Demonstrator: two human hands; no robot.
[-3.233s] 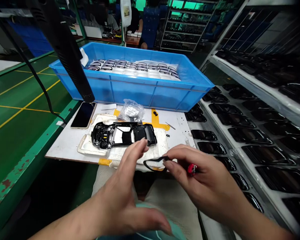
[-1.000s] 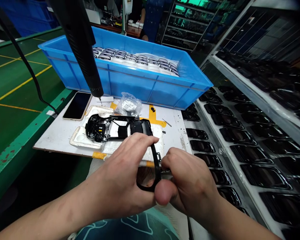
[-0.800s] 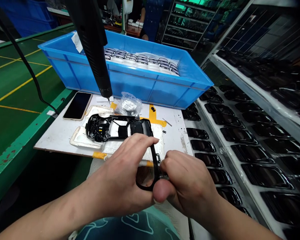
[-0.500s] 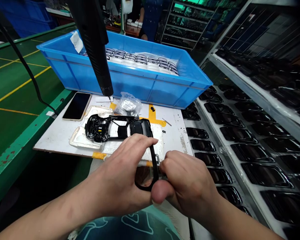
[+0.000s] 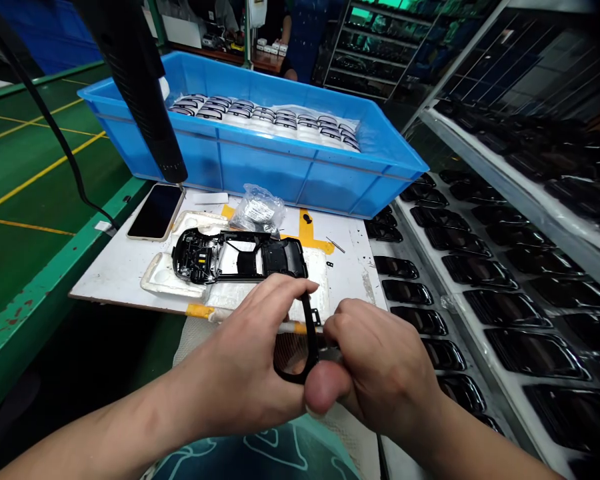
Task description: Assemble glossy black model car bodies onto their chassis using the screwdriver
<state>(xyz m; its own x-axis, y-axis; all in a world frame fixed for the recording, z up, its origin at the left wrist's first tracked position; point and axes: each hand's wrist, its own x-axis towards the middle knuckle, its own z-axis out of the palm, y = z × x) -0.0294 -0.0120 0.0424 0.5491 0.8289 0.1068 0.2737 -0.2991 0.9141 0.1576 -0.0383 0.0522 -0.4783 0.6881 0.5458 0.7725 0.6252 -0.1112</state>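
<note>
Both my hands hold a curved black plastic frame [image 5: 310, 333] upright just in front of the board. My left hand [image 5: 235, 357] pinches its upper part, and my right hand [image 5: 380, 360] grips it at the side, with a small metal tab [image 5: 316, 317] showing there. My fingers hide part of the frame. Beyond my hands, a black model car shell [image 5: 235, 257] lies in a white foam tray [image 5: 160, 277] on a white work board [image 5: 115, 280]. My left fingertips are close to the shell but apart from it.
A blue crate [image 5: 260, 173] of black frames in plastic wrap stands behind the board. A phone [image 5: 155, 211] and a bag of small parts [image 5: 258, 210] lie on the board. An electric screwdriver [image 5: 135, 93] hangs above. Racks of black parts [image 5: 480, 293] line the right.
Over the earlier frames, my right hand came onto the frame alongside my left, and the red item went out of view. In the last half second, the hanging screwdriver swung left.
</note>
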